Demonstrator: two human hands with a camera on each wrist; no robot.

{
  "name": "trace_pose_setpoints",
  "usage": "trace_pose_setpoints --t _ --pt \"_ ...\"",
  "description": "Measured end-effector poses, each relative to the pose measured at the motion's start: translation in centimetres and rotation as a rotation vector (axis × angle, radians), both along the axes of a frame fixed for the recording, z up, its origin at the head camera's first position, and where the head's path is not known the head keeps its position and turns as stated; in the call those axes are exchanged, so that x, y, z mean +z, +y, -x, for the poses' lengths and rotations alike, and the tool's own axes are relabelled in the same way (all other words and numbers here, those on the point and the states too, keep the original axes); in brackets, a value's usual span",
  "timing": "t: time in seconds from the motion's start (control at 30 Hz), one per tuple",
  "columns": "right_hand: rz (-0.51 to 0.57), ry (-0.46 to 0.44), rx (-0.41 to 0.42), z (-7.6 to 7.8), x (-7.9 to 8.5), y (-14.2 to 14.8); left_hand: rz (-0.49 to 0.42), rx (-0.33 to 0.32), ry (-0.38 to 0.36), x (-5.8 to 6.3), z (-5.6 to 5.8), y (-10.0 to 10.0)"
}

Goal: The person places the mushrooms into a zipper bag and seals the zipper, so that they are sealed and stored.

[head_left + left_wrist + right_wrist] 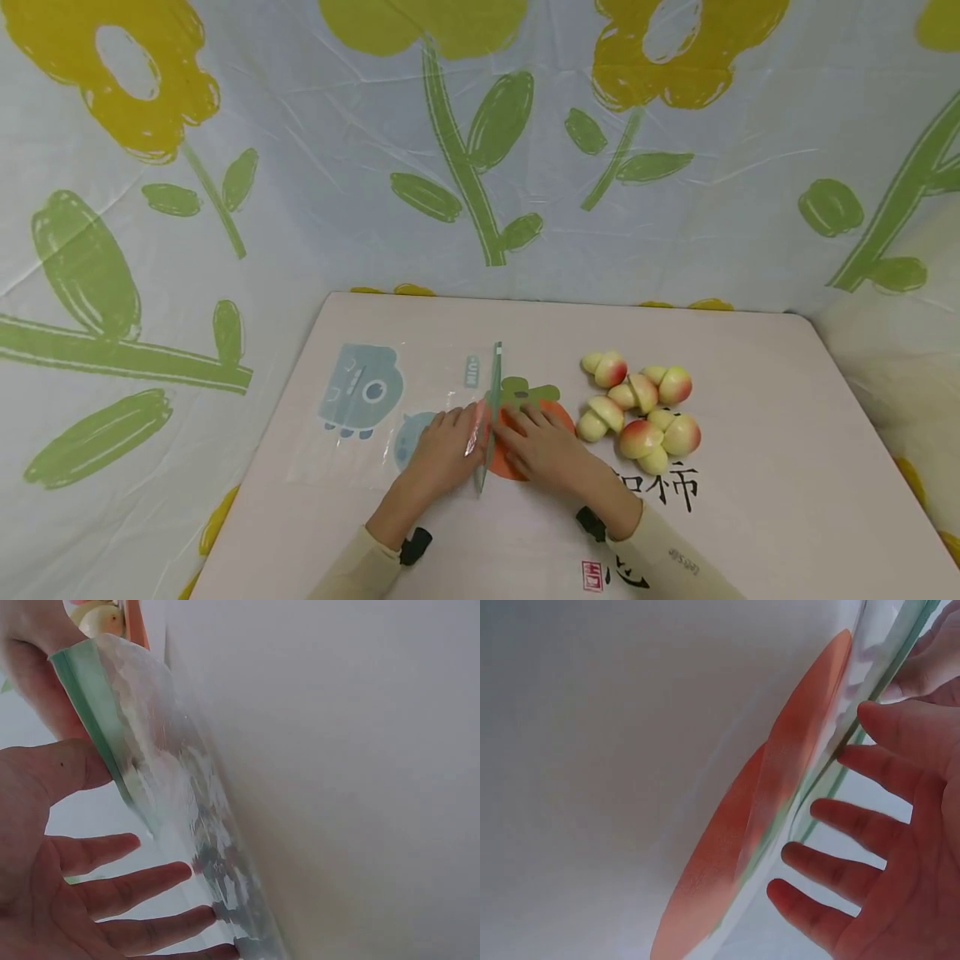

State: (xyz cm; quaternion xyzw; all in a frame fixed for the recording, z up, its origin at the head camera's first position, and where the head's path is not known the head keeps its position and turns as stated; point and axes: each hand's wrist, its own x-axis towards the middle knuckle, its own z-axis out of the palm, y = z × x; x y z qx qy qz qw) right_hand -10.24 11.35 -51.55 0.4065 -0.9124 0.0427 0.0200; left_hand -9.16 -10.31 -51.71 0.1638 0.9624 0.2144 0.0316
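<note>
A clear plastic zip bag (pixel 442 375) with blue cartoon prints lies flat on the table. Its green-edged mouth (pixel 496 375) stands up between the two hands. My left hand (pixel 442 450) rests over the bag beside that edge; in the left wrist view its fingers (pixel 142 889) are spread and fairly straight along the film, the thumb close to the green strip (pixel 94 712). From the other side my right hand (pixel 546 450) reaches to the edge. In the right wrist view its thumb and forefinger tips touch or nearly touch the strip, the other fingers (pixel 832 874) extended.
Several pale yellow and red mushroom-shaped pieces (pixel 643 392) lie clustered right of the right hand. The pink table mat (pixel 780 433) bears a printed orange fruit (pixel 558 412) and black characters (pixel 678 485). A flower-patterned cloth (pixel 360 200) hangs behind the table.
</note>
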Motion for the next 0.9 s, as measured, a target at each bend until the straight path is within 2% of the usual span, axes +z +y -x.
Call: trace_pose_setpoints --t 0.13,0.33,0.4,0.5,0.57,0.77,0.9 --pt "-0.031 -0.024 0.017 0.2 0.3 -0.1 0.010 -0.014 -0.020 0.4 -0.1 0.0" --pt "-0.085 -0.045 0.056 0.4 0.6 -0.3 0.074 -0.040 -0.029 0.8 -0.3 0.0" --pt "-0.101 -0.070 0.057 0.4 0.7 -0.4 0.092 -0.054 -0.014 0.7 -0.2 0.0" --pt "-0.120 -0.096 0.052 0.4 0.9 -0.6 0.091 -0.088 0.048 0.4 0.0 -0.1" --pt "-0.133 -0.099 0.051 0.4 0.9 -0.7 0.057 -0.086 0.062 0.3 0.2 -0.2" --pt "-0.127 -0.094 0.050 0.4 1.0 -0.7 -0.113 -0.005 -0.084 0.0 0.4 -0.9" --pt "-0.109 -0.115 0.043 0.4 1.0 -0.6 -0.178 -0.002 -0.095 -0.1 0.2 -1.3"
